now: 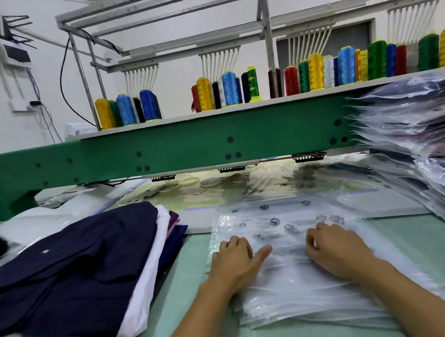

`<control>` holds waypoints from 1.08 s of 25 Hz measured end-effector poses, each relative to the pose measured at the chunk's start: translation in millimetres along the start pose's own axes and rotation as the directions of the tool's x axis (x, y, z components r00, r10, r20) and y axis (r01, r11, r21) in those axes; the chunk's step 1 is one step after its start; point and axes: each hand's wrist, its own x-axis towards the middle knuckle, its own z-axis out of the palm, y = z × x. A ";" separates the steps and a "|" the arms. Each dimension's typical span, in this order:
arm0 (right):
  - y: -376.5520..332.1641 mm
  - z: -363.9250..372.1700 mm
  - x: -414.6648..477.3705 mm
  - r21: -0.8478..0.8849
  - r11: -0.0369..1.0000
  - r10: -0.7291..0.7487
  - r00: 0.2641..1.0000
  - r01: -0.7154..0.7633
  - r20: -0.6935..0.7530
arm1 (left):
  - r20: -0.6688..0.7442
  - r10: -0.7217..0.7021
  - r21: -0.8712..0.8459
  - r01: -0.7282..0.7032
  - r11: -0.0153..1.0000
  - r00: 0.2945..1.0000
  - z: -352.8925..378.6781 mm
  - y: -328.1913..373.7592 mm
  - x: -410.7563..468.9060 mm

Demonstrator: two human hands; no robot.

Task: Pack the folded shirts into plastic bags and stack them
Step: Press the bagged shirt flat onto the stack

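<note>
While a green machine beam [185, 147] carrying glossy thread cones [316, 72] closes off the rear, folded shirts [68, 271], navy cloth over white, lie stacked at the left of the pale green table [189, 270], and a tall stack of bagged shirts [424, 157] stands at the right. Between them lies a flat pile of clear, crinkled, printed plastic bags [287, 294], directly under both hands. The left hand [235, 259] rests on it, fingers bent and thumb straight, grip undeterminable; the right hand [335, 249] pinches the top film with curled fingers.
</note>
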 end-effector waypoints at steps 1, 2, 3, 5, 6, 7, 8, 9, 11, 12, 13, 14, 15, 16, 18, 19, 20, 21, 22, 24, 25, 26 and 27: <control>-7.1 0.0 2.8 -0.075 0.997 0.014 1.000 -0.016 -0.026 | -0.009 -0.002 0.008 0.002 1.000 1.000 -4.2 1.6 -0.7; -15.8 -0.7 5.3 -0.110 0.994 0.014 0.998 -0.021 -0.066 | -0.032 0.000 0.041 0.001 0.999 0.999 -10.4 0.6 -1.1; -26.9 -3.6 7.7 -0.104 0.994 0.007 0.994 -0.018 -0.110 | -0.065 0.005 0.097 0.002 0.995 0.998 -19.7 -3.5 -1.9; -54.3 -12.2 13.6 -0.005 1.000 -0.020 0.982 0.020 -0.186 | -0.174 -0.011 0.235 0.052 0.971 0.985 -44.6 -18.8 -4.9; -69.6 -16.8 15.9 0.061 0.997 -0.038 0.978 0.051 -0.205 | -0.244 -0.027 0.291 0.100 0.951 0.970 -59.4 -28.7 -6.5; -88.5 -21.1 18.0 0.127 0.988 -0.060 0.976 0.088 -0.212 | -0.314 -0.051 0.336 0.161 0.928 0.948 -75.8 -41.3 -9.7; -109.2 -25.2 19.8 0.201 0.972 -0.078 0.975 0.121 -0.208 | -0.356 -0.099 0.372 0.238 0.897 0.929 -92.6 -55.6 -13.9; -131.1 -28.8 21.4 0.288 0.946 -0.095 0.977 0.148 -0.191 | -0.369 -0.179 0.387 0.326 0.862 0.912 -109.8 -71.9 -19.2; -177.5 -36.0 23.5 0.476 0.860 -0.134 0.981 0.185 -0.138 | -0.277 -0.406 0.362 0.486 0.796 0.871 -137.4 -105.4 -32.9; -200.6 -38.6 24.9 0.563 0.805 -0.152 0.982 0.190 -0.114 | -0.185 -0.504 0.345 0.535 0.771 0.844 -146.4 -119.2 -40.5; -221.2 -39.6 26.5 0.644 0.742 -0.168 0.982 0.186 -0.089 | -0.102 -0.554 0.342 0.552 0.761 0.827 -152.6 -128.8 -46.9; -239.8 -39.6 27.7 0.714 0.680 -0.182 0.982 0.167 -0.057 | -0.062 -0.555 0.348 0.539 0.767 0.830 -156.0 -136.4 -51.3; -257.9 -38.7 29.1 0.775 0.616 -0.197 0.980 0.139 -0.019 | -0.072 -0.522 0.359 0.511 0.781 0.850 -159.8 -143.2 -54.7; -274.1 -36.9 30.8 0.825 0.556 -0.207 0.978 0.096 0.026 | -0.109 -0.472 0.365 0.477 0.799 0.875 -164.7 -148.0 -58.3; -300.5 -31.3 33.7 0.899 0.438 -0.231 0.964 -0.014 0.128 | -0.189 -0.425 0.312 0.464 0.829 0.885 -178.9 -158.0 -66.1; -311.2 -28.6 34.8 0.927 0.367 -0.252 0.951 -0.078 0.180 | -0.215 -0.428 0.245 0.473 0.846 0.878 -187.1 -166.2 -69.5; -321.0 -26.4 35.2 0.945 0.299 -0.277 0.935 -0.137 0.223 | -0.228 -0.441 0.159 0.480 0.863 0.868 -195.0 -174.9 -72.2; -329.2 -24.7 35.6 0.952 0.242 -0.295 0.921 -0.185 0.254 | -0.236 -0.447 0.070 0.473 0.878 0.863 -202.0 -182.9 -74.6; -336.5 -22.8 36.1 0.951 0.206 -0.290 0.914 -0.229 0.283 | -0.246 -0.437 -0.015 0.447 0.894 0.865 -207.6 -189.8 -76.4; -352.4 -22.4 38.6 0.939 0.172 -0.239 0.912 -0.298 0.333 | -0.296 -0.385 -0.163 0.351 0.922 0.874 -215.4 -197.3 -78.1; -360.3 -24.0 40.5 0.936 0.154 -0.196 0.919 -0.316 0.342 | -0.332 -0.356 -0.225 0.293 0.929 0.874 -217.3 -195.6 -78.3; -367.4 -27.0 42.6 0.940 0.113 -0.156 0.929 -0.321 0.336 | -0.358 -0.321 -0.264 0.235 0.936 0.877 -218.1 -191.9 -77.2; -373.4 -28.9 45.0 0.947 0.045 -0.127 0.939 -0.317 0.320 | -0.353 -0.269 -0.274 0.176 0.946 0.896 -218.3 -188.1 -75.5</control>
